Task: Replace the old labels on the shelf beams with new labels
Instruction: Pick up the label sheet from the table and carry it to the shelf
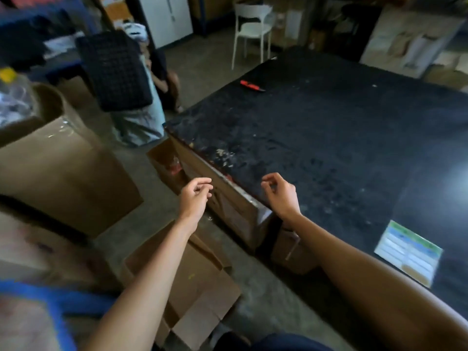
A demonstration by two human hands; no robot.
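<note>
Head view showed the left hand (196,196) and right hand (279,195) loosely curled, grasping nothing; a label sheet (409,252) lay on the tabletop (329,138). Reaching it squarely seemed best.

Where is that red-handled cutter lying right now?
In the head view the red-handled cutter lies on the black table near its far left edge, well beyond both hands, with the white chair standing on the floor behind it.
</note>
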